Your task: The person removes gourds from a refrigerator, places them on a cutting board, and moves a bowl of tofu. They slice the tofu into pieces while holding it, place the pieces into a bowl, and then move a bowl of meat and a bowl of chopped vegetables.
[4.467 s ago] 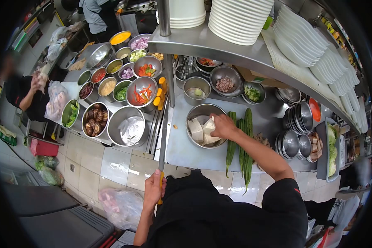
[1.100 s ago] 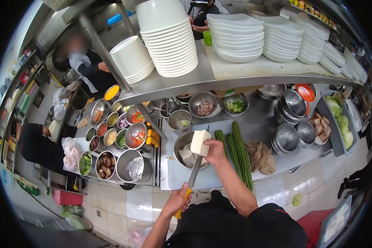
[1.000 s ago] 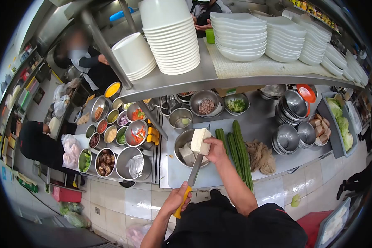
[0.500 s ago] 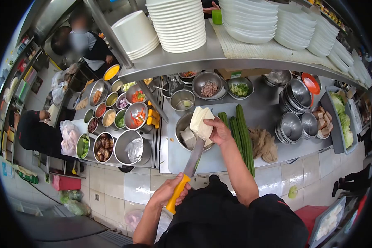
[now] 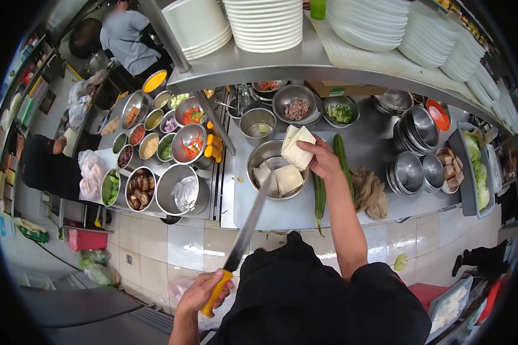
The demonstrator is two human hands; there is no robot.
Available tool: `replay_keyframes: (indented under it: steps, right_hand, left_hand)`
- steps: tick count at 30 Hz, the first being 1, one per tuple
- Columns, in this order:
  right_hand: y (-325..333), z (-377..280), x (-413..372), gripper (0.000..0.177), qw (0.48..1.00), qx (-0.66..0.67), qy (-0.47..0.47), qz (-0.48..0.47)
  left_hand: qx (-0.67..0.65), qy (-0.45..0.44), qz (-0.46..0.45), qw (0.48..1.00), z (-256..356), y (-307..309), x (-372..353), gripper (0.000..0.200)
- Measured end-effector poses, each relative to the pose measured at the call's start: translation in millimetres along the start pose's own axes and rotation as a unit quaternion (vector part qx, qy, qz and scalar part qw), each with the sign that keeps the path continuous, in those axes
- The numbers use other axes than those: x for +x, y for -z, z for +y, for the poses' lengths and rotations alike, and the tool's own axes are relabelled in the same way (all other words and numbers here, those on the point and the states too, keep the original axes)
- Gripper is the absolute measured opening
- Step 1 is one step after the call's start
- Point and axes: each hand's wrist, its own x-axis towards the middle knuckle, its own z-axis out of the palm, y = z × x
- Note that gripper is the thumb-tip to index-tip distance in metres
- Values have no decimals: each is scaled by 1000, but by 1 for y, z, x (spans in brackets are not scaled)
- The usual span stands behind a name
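My left hand [image 5: 204, 293] is wrapped round the yellow handle of a long knife [image 5: 246, 227]. Its blade slants up and away, the tip over the near rim of a steel bowl [image 5: 270, 150]. Above that bowl's right side, my right hand [image 5: 324, 158] grips a white block of tofu [image 5: 297, 147], which shows a split between two slabs. Below it, pieces of tofu [image 5: 288, 179] lie inside the bowl. Right of the bowl, long green ridged gourds [image 5: 319, 204] lie on the cutting board [image 5: 243, 202], partly hidden by my right forearm.
Left stand steel pots of chopped vegetables and a pot of brown mushrooms [image 5: 140, 192]. A crumpled brown cloth [image 5: 369, 192] and stacked steel bowls [image 5: 406, 173] sit right. Overhead, a steel shelf [image 5: 259, 77] bears white dishes [image 5: 263, 26]. A co-worker [image 5: 129, 37] stands far left.
The knife has drawn down and left, away from the tofu in my right hand. Another large piece of tofu now shows in the bowl. My right hand has moved slightly up and right.
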Motion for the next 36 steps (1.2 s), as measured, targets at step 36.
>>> replay_keyframes:
  steps: [36]
  right_hand:
    - [25, 94, -123, 64, 939, -255, -89, 212]
  left_hand:
    - [404, -260, 338, 810, 7, 32, 233, 43]
